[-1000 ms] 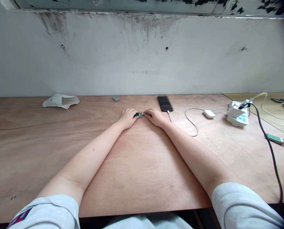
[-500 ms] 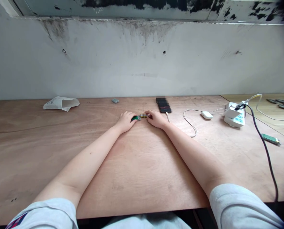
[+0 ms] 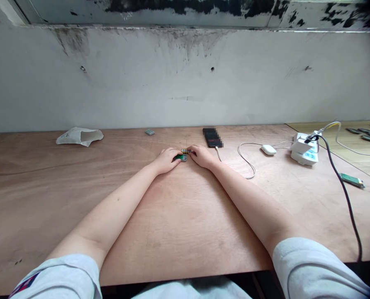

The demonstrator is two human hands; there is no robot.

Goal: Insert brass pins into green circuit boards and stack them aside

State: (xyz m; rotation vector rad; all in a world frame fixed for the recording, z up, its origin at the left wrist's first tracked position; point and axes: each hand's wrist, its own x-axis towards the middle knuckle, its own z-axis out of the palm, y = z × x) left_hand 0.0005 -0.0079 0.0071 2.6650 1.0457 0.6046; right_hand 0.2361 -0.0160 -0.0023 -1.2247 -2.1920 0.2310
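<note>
Around the middle of the table my two hands meet. My left hand (image 3: 166, 161) is closed on a small green piece (image 3: 179, 157) with a pale, silvery end, thumb on the near side and fingers behind. My right hand (image 3: 201, 156) pinches the right end of a short row of yellow-and-silver segments (image 3: 185, 151). This row lies just behind the green piece, and the two look to be touching or nearly so. Fingers cover part of each item, and both are too small to name exactly.
Behind my right hand lies a dark phone (image 3: 212, 137) on a white cable. Farther right are a white case (image 3: 268, 150), a white power strip (image 3: 304, 155), a black cord (image 3: 343, 189) and another green piece (image 3: 352, 180). A grey block (image 3: 149, 132) and white paper bag (image 3: 79, 136) sit left.
My left hand has shifted slightly right with the green piece, which now overlaps the near side of the yellow-and-silver row. My right hand has barely moved.
</note>
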